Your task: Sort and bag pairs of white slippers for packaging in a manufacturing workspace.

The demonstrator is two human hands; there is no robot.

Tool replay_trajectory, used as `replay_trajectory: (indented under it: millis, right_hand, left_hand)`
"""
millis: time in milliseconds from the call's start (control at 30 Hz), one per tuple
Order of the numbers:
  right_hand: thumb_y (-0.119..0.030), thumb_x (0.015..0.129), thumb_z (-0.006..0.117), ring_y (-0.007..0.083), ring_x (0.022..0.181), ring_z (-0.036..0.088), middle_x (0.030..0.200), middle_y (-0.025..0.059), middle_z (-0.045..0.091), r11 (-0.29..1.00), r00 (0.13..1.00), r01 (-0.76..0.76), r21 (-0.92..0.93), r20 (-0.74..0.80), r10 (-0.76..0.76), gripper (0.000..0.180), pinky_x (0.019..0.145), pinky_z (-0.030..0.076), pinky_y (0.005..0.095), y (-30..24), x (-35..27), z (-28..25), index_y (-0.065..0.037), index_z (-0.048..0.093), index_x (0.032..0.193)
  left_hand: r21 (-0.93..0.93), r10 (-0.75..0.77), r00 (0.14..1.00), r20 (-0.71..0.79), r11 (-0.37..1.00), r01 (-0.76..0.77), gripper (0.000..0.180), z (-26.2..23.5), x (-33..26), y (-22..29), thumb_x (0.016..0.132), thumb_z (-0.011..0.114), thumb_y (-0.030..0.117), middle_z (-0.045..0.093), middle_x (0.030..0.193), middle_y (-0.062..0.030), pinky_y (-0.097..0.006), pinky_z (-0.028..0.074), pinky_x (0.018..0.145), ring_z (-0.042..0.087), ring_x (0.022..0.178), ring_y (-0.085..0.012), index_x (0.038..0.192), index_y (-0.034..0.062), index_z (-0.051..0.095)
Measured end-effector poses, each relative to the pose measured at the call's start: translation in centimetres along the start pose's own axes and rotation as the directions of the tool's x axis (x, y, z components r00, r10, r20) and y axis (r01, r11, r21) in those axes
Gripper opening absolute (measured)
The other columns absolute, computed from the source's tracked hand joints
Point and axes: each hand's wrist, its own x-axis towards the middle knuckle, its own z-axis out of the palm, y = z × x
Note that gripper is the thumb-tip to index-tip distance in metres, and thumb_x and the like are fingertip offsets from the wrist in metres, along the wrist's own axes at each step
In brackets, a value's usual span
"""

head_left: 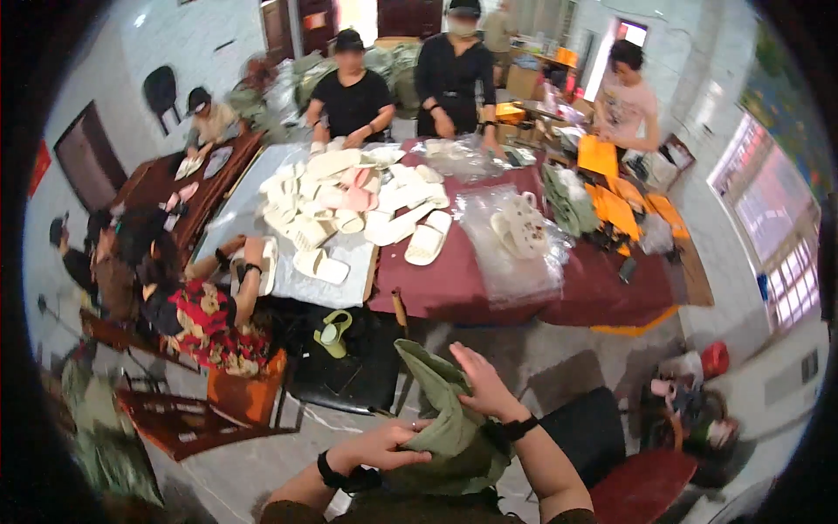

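A crumpled green woven sack [454, 437] stands upright close to my body, with its top edge folded into a point. My left hand [384, 444] grips its left side, thumb on the outer face; the fingertips are partly hidden by the fabric. My right hand [484, 384] lies against the sack's upper right side, its fingers stretched out. I wear dark bands on both wrists. What the sack holds, if anything, is hidden.
Beyond is a long table with a maroon cloth [436, 293], a pile of cream slippers [327, 188], clear plastic bags [502, 271] and orange packets [611, 210]. A black chair [340, 380] bears a green cup-like object [332, 336]. Several people work around the tables.
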Motion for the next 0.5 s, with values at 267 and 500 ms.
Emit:
replay_trajectory:
  millis: [267,500]
  right_hand:
    - [0.005,0.067,0.057,0.0341,0.125,0.042,0.142,0.0160,0.038,0.981,0.965,0.176,-0.084,0.213,-0.155,0.081,0.100,0.037,0.0446,7.7,9.8,4.6,-0.010,0.031,0.143]
    - [-0.006,0.081,0.053,0.0293,0.131,0.038,0.139,0.0040,0.046,0.732,0.568,0.648,0.208,0.509,-0.647,0.022,0.107,0.032,0.0442,12.4,16.7,11.1,-0.016,0.067,0.096]
  left_hand:
    - [-0.042,-0.229,0.972,-0.060,0.973,0.227,0.031,-1.1,1.7,-0.5,0.086,0.063,0.024,0.046,0.138,-0.0185,-0.038,0.046,0.089,0.056,0.110,-0.0372,0.109,0.0035,0.063]
    - [0.072,-0.383,0.869,-0.313,0.903,0.423,0.032,0.9,5.8,0.4,0.084,0.067,0.026,0.052,0.132,-0.0133,-0.039,0.050,0.076,0.060,0.090,-0.0370,0.109,0.0057,0.063]
